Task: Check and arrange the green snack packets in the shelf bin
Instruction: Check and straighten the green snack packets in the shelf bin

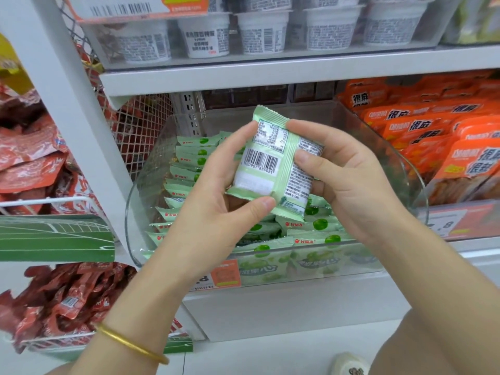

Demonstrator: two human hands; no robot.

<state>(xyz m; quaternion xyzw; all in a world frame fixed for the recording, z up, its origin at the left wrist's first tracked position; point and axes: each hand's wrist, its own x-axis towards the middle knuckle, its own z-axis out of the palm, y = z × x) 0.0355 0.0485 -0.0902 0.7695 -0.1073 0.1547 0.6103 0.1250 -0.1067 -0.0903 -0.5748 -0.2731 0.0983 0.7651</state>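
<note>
Shop: stocked shelves (270,74) w/ price tags (224,274).

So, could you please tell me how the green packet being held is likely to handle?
The green packet looks puffy yet holds its shape between the left hand and right hand, so it is probably light and pliable. Its glossy film may be slippery. Flat-sided, it should not roll.

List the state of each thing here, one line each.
Held green packet: lifted above the bin, barcode side facing the camera.
Left hand: grips the packet's lower left.
Right hand: fingers grip its right edge.
Clear bin: partly filled with green packets.
White cups: lined up on the upper shelf.
Orange packets: stacked at right.
</note>
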